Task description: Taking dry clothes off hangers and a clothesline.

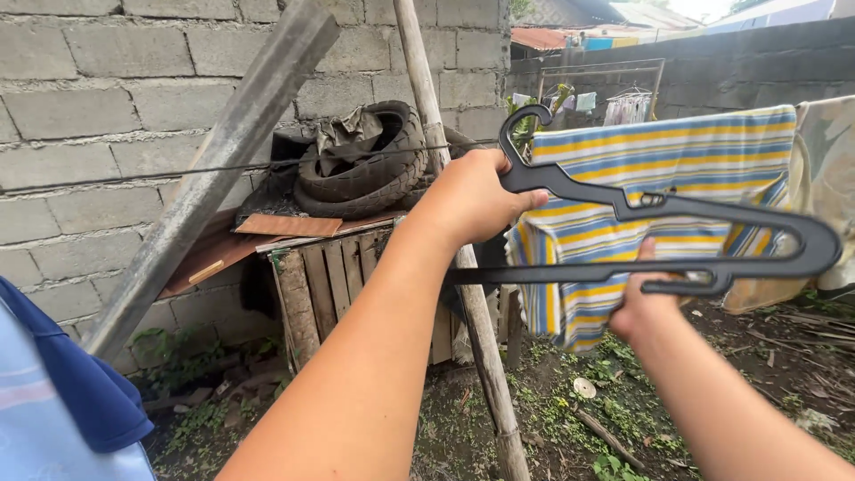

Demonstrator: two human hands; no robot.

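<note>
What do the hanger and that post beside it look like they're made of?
Hanger: likely moulded plastic, matte black, with flat smooth bars and a one-piece hook. Post: looks like bare wood or bamboo, pale, weathered, slightly uneven. Both hands grip the hanger.

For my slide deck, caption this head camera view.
Left hand and right hand hold a black hanger before a striped cloth on a line.

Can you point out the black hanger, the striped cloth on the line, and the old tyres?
black hanger (712,211): head view, on its upper bar.
striped cloth (677,151): head view, on its top part over the line.
old tyres (374,174): head view, on the sidewall of the stack.
</note>
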